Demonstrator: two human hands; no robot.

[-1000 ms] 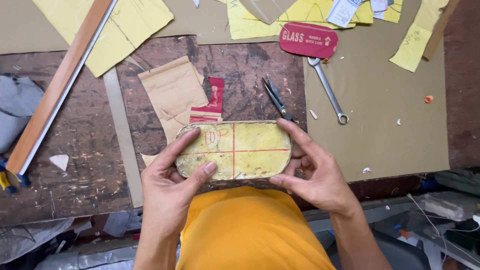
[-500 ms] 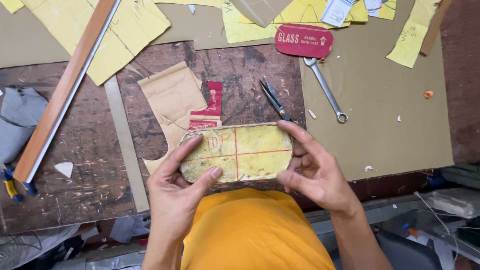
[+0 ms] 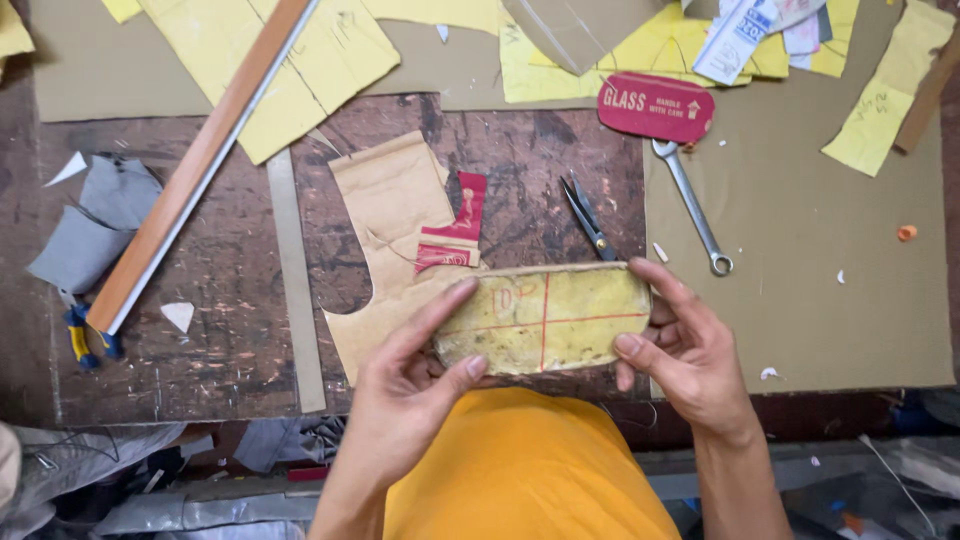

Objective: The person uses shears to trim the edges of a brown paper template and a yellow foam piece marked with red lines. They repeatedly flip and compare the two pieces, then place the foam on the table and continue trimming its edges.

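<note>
Between the two hands, just above the orange-clad lap, sits the yellow oblong pattern piece [image 3: 545,320], marked with crossed red lines. Compared with half a second ago it has tipped a little, its right end riding higher, and the grip has barely changed. The left hand [image 3: 415,385] clamps the left end, index finger stretched along the upper edge and thumb pressed on the lower corner. The right hand [image 3: 685,345] closes on the right end, fingers curled around the rounded edge and thumb on the lower rim. Both hands are narrowly closed on the piece, held clear of the table [image 3: 220,350].

Just beyond the left hand lies a brown paper cutout [image 3: 385,220] with a red scrap [image 3: 455,235] on it. Beyond the piece, near its top edge, lie small black snips [image 3: 588,218], and further to the right a spanner [image 3: 690,205] on the brown cardboard sheet [image 3: 830,290]. The sheet right of the right hand is mostly bare. Well to the left runs a long wooden strip [image 3: 195,165], with grey scraps [image 3: 95,225] beside it.
</note>
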